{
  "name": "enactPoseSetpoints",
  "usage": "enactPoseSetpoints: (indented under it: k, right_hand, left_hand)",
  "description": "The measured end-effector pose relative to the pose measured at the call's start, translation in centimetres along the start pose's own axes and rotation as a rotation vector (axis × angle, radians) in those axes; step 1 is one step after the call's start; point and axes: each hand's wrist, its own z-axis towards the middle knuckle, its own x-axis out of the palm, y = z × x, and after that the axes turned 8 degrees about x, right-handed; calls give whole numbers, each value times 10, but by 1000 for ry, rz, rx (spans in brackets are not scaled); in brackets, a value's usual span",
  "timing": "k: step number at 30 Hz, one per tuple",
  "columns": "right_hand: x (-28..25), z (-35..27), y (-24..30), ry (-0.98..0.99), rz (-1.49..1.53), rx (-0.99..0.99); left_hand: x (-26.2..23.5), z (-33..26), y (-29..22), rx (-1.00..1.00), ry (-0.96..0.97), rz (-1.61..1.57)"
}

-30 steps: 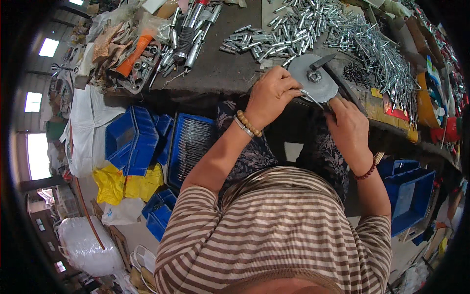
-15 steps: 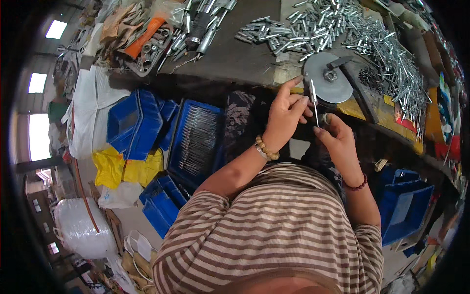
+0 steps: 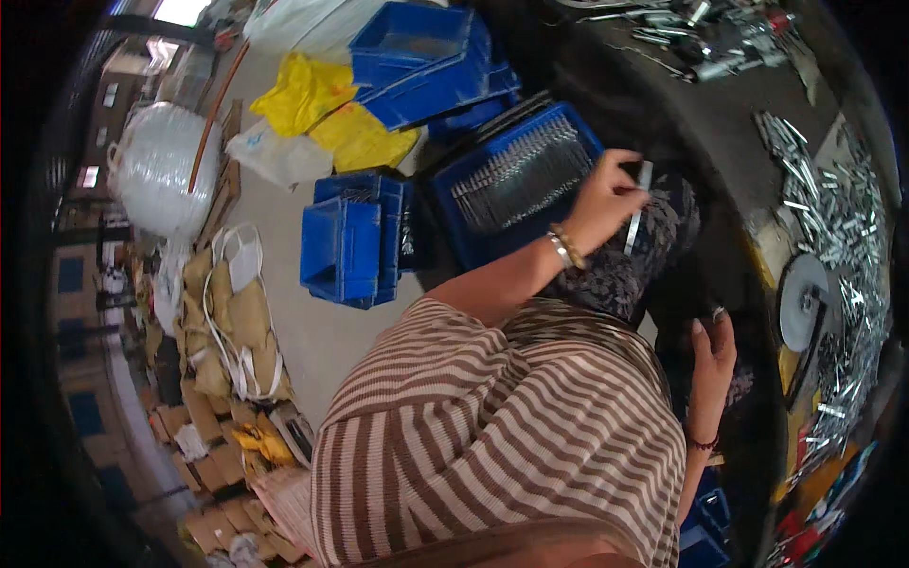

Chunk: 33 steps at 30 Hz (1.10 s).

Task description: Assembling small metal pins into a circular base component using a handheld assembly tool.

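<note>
My left hand [image 3: 606, 204] pinches a slim silver metal rod [image 3: 632, 233] with a thicker sleeve at one end. It is over my dark patterned trouser leg [image 3: 615, 275], beside a blue tray [image 3: 462, 244]. Inside that tray lie neat rows of many similar thin metal rods [image 3: 521, 180]. Lower right, my right hand [image 3: 712, 364] is raised with thumb and finger a little apart. Something shiny shows at its fingertips, too small to name; I see no rod in it.
At right, the workbench bears a round grey metal disc [image 3: 803, 303], a hammer [image 3: 808, 364] and heaped metal parts [image 3: 843, 218]. Stacked blue bins [image 3: 417, 66] stand beyond yellow bags [image 3: 355, 123]; more blue bins [image 3: 350, 241] sit left of the tray.
My view has swung left. My left hand has carried the rod away from the bench disc to beside the blue tray. My right hand has let go of the rod.
</note>
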Motion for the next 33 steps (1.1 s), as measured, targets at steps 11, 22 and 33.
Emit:
enactPoseSetpoints:
  k: [11, 22, 33]
  right_hand:
    - [12, 9, -12, 162, -47, 109]
    - [1, 9, -20, 126, -66, 152]
    - [9, 9, -24, 139, -71, 93]
  left_hand:
    - [-207, -56, 124, -353, -513, 840]
    - [-214, -33, 141, -330, -363, 962]
    - [-70, 52, -11, 405, -296, 645]
